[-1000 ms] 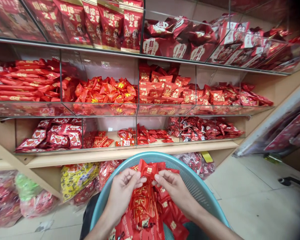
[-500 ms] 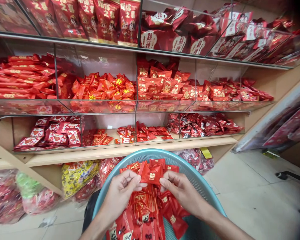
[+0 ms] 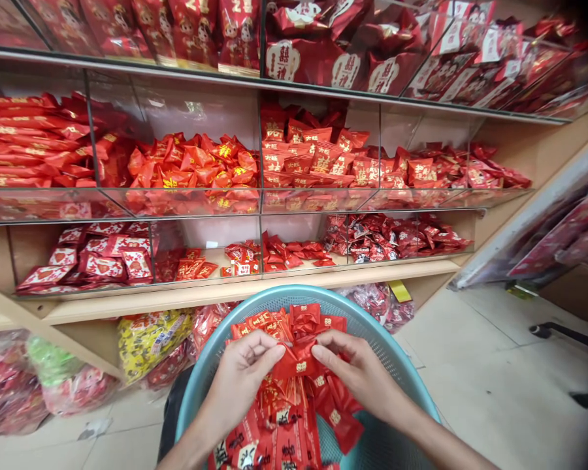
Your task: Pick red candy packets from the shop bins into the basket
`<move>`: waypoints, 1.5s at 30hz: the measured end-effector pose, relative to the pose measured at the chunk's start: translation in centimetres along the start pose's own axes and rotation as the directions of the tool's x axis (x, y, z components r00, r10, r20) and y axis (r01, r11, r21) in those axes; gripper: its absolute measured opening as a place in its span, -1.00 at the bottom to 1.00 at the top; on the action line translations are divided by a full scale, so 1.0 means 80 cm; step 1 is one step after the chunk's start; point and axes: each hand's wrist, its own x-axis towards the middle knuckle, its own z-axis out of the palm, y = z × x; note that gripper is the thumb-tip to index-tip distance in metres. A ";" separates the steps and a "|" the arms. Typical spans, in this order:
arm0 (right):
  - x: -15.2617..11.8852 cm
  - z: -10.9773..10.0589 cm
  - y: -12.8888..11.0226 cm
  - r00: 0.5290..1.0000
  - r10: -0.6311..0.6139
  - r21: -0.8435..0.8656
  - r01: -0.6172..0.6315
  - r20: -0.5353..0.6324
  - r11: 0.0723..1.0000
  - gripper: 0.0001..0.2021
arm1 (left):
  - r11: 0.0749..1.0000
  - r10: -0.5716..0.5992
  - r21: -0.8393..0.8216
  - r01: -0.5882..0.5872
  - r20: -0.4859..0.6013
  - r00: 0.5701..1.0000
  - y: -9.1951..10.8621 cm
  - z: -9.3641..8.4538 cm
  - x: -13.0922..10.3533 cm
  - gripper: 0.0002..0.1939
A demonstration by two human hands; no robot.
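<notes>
Between my two hands is a small red candy packet with a gold double-happiness mark. The thumb and fingers of my left hand pinch its left end. My right hand pinches the right end in the same way. Both hands are above a teal plastic basket. Inside the basket lie several red packets: some with gold marks, others with black and white lettering. The packet's ends are partly hidden by my fingers.
Shelves with clear dividers hold heaps of red wrapped sweets in front of me. Beneath the lowest board stand plastic bags, one of them yellow. Tiled floor lies to the right, with a black chair leg.
The packet between my hands has tilted and folded, its mark now lower. My hands have drawn slightly closer together, and the view has shifted a little.
</notes>
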 end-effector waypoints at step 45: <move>-0.005 -0.030 0.036 0.991 -0.051 -0.907 0.134 0.124 0.399 -0.72 | 0.976 -0.011 -0.206 -0.064 -0.344 0.939 0.031 -0.066 0.025 -0.65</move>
